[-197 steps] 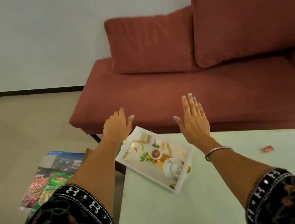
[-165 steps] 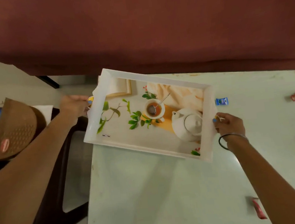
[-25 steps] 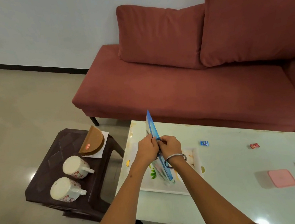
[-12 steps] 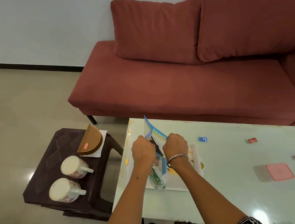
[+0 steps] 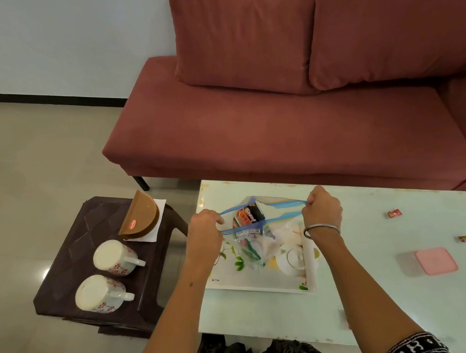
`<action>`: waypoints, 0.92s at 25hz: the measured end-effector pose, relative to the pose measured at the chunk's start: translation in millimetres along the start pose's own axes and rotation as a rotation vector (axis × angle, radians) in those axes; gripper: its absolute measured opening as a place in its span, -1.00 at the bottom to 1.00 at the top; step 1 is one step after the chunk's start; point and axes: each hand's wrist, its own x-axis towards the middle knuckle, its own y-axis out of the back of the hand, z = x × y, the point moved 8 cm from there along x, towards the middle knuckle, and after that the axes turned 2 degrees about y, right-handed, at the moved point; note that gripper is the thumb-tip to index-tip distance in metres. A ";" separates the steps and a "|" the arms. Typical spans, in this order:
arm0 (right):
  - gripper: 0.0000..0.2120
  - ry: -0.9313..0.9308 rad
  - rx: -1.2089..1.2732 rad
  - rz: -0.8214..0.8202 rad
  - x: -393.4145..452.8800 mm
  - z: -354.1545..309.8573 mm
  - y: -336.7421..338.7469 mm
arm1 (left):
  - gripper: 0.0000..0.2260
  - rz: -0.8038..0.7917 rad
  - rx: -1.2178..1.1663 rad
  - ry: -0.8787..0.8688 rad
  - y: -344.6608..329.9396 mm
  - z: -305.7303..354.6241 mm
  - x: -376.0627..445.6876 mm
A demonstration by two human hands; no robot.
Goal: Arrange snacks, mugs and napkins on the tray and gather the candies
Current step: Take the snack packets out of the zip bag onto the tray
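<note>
Furthest left, on the dark side table [image 5: 63, 288], we see two mugs [image 5: 115, 257] lying on their sides and a brown napkin holder [image 5: 140, 218] standing on a white napkin; none of these is on the tray yet. Our left hand [image 5: 203, 234] has its fingers pinched shut on the left end of the blue zip strip of a clear plastic bag [image 5: 259, 231], and our right hand [image 5: 322, 209] is fisted on the right end, so the mouth is pulled wide open. The bag hangs over the white tray [image 5: 239, 284] on the pale table [image 5: 388, 304], with snack packets [image 5: 247, 218] showing inside. The bag looks light, soft and slippery, so we judge the stiffer zip rim is the best place to hold it; the packets are probably crinkly and light, easily lifted by a top edge. Further right sit wrapped candies [image 5: 394, 213] scattered well apart and a pink lid [image 5: 436, 260]. The candies are small, so a fingertip pinch should suit them.
</note>
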 end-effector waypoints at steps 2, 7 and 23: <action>-0.81 0.022 -0.067 -0.016 0.6 2.2 -0.5 | -0.69 -0.016 -0.045 -0.054 -0.8 10.5 -0.3; -0.72 0.225 -0.072 0.038 -21.5 -29.3 -15.9 | -0.59 -0.034 -0.143 -0.115 -3.7 46.6 -6.4; -0.63 -0.071 -0.151 -0.508 -65.3 15.6 -126.8 | -0.57 -0.157 -0.156 -0.091 11.4 47.4 -69.2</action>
